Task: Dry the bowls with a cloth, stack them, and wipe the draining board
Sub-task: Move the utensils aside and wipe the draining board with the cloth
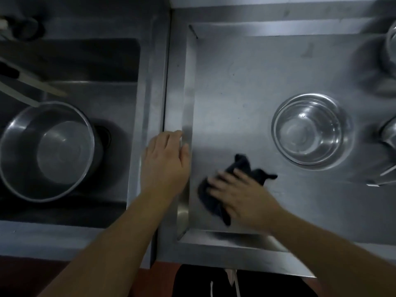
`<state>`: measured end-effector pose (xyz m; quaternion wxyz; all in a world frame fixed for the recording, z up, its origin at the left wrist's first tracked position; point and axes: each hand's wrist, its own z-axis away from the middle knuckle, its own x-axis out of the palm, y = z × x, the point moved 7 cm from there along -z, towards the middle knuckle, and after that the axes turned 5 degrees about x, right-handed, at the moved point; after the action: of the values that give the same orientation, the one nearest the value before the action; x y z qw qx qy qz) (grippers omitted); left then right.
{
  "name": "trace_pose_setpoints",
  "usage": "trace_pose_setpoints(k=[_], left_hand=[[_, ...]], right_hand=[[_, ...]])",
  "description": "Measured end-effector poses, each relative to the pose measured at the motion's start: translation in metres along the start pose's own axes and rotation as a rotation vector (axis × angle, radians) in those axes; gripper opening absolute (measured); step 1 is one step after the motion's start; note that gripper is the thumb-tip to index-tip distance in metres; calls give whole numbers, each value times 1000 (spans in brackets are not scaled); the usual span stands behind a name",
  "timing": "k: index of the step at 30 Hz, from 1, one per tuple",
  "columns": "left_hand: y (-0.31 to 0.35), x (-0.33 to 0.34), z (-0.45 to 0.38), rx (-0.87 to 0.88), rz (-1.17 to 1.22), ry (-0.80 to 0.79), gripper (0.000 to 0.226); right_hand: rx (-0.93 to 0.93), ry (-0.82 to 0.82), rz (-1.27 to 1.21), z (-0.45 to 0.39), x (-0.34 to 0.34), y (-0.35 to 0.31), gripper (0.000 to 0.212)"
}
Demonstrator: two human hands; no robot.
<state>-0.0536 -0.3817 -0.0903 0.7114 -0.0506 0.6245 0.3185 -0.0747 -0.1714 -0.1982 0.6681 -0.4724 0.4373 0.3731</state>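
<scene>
Right hand (240,196) flat on dark cloth (216,202), fingers spread and straight, pressing it to the draining board (246,99); hand blurred.
Left hand (166,159) open, fingers straight, resting on the board's raised left rim, holding nothing. Cloth lies at the board's near-left corner area. Stacked steel bowls (310,130) sit upright further right, apart from the cloth. Large steel bowl (46,151) stands in the sink (120,67) at left. More steel vessels at the right edge, cut off.
</scene>
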Motion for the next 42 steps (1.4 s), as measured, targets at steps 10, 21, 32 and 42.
trace_pose_setpoints(k=[10, 21, 32, 42], left_hand=[[7, 11, -11, 56, 13, 11, 39], [45, 30, -69, 58, -7, -32, 43], [60, 33, -121, 32, -60, 34, 44], [36, -2, -146, -70, -66, 154, 45]], right_hand=[[539, 193, -71, -44, -41, 76, 60], [87, -24, 41, -21, -30, 57, 57], [880, 334, -81, -149, -140, 302, 64], [339, 192, -74, -223, -119, 169, 62]])
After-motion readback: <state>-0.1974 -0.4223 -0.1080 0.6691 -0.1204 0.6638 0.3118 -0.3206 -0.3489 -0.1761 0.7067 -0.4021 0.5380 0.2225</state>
